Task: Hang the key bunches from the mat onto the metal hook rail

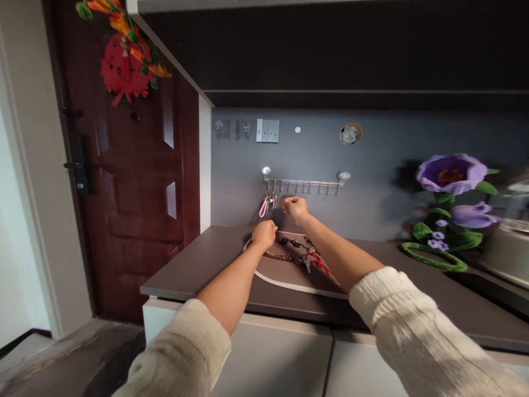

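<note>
Some keys (274,202) are hung above the rear edge of the desk (190,264), left of the nearer right fingers (290,202); left fingers (270,225) lower, both seemingly narrowed; contents indiscernible.

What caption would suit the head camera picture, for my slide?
Left hand and right hand below a hook rail where keys hang, with other keys on the counter.

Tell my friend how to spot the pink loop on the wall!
Find the dark red door, then the metal hook rail on the grey wall to its right. At the rail's left end hangs the pink loop; unlike the keys beside it, it's a long loop.
</note>
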Available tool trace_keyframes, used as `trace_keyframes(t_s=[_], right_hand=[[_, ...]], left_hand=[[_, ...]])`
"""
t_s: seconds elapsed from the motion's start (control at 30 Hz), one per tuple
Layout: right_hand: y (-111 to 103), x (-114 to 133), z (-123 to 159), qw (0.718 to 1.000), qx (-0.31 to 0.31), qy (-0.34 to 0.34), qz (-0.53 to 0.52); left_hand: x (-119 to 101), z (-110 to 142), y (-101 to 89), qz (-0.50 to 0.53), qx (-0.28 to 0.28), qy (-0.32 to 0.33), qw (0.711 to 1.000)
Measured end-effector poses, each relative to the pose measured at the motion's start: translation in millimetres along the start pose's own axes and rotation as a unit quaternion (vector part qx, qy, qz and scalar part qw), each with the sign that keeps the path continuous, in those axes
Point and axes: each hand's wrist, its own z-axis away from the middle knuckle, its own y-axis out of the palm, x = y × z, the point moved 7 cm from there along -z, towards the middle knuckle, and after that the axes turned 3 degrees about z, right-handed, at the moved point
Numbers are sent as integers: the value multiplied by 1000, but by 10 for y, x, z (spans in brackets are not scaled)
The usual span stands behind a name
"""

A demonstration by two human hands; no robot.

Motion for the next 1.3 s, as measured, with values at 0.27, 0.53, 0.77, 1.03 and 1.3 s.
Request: trace_keyframes(t_s=[0.27,0.53,0.77,1.03,1.3], right_hand=[[-313,-235,267,991,31,-42,122],[-486,-405,493,940,93,-106,310],[-419,-444,543,882,128,-142,430],[-364,-445,569,871,137,-147,448],[-336,-427,583,874,142,-149,441]], left_hand=[[-96,42,85,2,58,79,995],[-91,54,239,-85,116,135,980],[-69,84,290,-124,139,148,971],[-177,134,221,-140,140,178,964],[-244,179,232,-184,143,229,945]])
